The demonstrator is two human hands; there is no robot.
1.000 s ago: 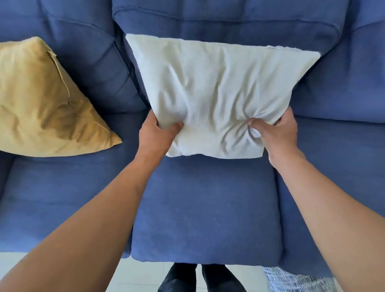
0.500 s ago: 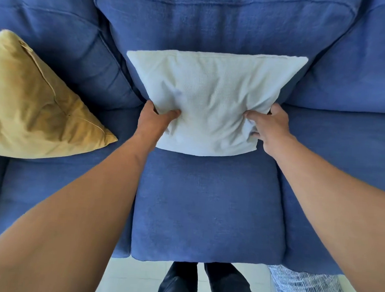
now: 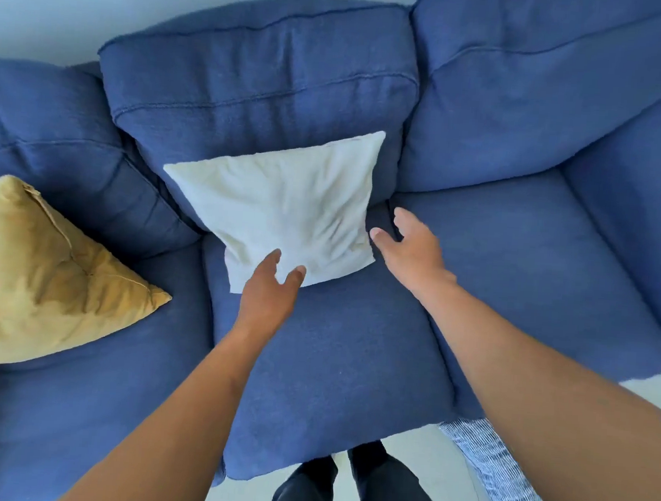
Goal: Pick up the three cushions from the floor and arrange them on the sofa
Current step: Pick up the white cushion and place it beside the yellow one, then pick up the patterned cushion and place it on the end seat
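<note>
White cushion (image 3: pixel 289 204) now let go, propped vs the sofa (image 3: pixel 352 369) mid backrest at the seat's rear edge — left hand (image 3: pixel 269 293) & right hand (image 3: pixel 409 246) both open, off it — 2 placed w/ the yellow cushion (image 3: pixel 45 273), striped cushion (image 3: pixel 489 469) on floor prob next.

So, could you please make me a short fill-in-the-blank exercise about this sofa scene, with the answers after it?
1. The white cushion leans against the sofa's ____ back cushion.
2. The yellow cushion lies on the ____ seat of the blue sofa.
3. The left hand and the right hand are both ____.
4. The striped cushion is on the ____.

Answers: middle; left; open; floor
</note>
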